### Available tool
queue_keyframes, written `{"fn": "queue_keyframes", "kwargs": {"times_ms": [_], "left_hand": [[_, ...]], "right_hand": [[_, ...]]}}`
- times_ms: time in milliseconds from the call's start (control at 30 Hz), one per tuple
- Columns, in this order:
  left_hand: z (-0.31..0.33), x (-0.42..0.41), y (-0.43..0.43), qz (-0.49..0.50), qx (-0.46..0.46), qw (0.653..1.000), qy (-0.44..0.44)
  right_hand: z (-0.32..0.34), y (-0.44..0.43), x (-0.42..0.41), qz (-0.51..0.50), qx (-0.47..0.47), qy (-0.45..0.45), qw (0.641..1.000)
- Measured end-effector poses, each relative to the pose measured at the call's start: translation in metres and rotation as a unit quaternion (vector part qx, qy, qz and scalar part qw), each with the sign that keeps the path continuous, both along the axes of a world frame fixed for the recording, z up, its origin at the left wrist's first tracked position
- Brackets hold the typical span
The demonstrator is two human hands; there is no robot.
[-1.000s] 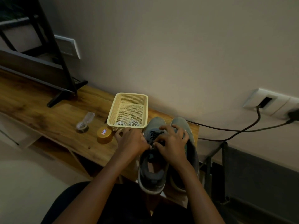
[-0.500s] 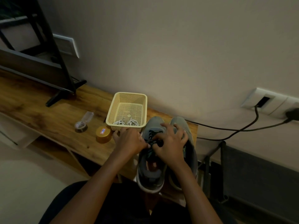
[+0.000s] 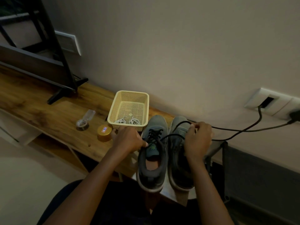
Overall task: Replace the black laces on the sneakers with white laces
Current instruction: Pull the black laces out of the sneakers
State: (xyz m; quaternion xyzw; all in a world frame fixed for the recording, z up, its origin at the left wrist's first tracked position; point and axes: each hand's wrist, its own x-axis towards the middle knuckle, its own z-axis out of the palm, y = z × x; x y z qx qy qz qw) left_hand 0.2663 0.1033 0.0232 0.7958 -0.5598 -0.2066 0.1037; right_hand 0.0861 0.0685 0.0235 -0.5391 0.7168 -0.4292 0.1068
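Observation:
Two grey sneakers stand side by side at the right end of the wooden table. The left sneaker [image 3: 153, 153] carries a black lace [image 3: 154, 134] through its eyelets. My left hand [image 3: 128, 139] holds that shoe's left side at the eyelets. My right hand [image 3: 198, 138] lies over the right sneaker [image 3: 178, 159] and pinches a loose stretch of the black lace, which loops over the toe. White laces [image 3: 129, 121] lie coiled in the near end of a cream plastic basket [image 3: 114, 109] just behind the left hand.
A gold round tin [image 3: 104, 132] and a small clear-lidded item [image 3: 83, 122] sit left of the basket. A black stand [image 3: 65, 88] stands on the table [image 3: 40, 111] at far left. Black cables [image 3: 243, 130] run from wall sockets [image 3: 272, 103] behind the shoes.
My hands have parted: the right hand moved right over the right sneaker, drawing a length of black lace out; the left hand shifted to the left shoe's side.

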Motion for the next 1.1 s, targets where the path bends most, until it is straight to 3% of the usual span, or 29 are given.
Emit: {"fn": "queue_keyframes", "kwargs": {"times_ms": [133,300,533,667,833,1100], "left_hand": [[0.000,-0.004,0.003,-0.010,0.002,1.000,0.022],[0.000,-0.023,0.005,-0.065,-0.067,0.994,0.060],[-0.013,-0.041,-0.008,-0.117,-0.116,0.985,-0.041],[-0.022,-0.040,-0.012,-0.107,-0.126,0.985,-0.042],[-0.026,-0.039,-0.016,-0.093,-0.152,0.984,0.017],[-0.038,-0.040,-0.021,0.007,-0.184,0.958,0.222]], "right_hand": [[0.002,-0.002,-0.012,0.035,0.027,0.019,0.999],[-0.002,-0.003,0.000,0.066,0.040,0.061,0.995],[0.009,-0.011,0.011,0.142,0.077,0.052,0.986],[0.007,-0.007,0.005,0.232,0.148,0.130,0.953],[0.000,0.002,0.006,0.302,0.185,0.254,0.900],[0.004,0.006,0.009,0.266,0.147,0.211,0.929]]}}
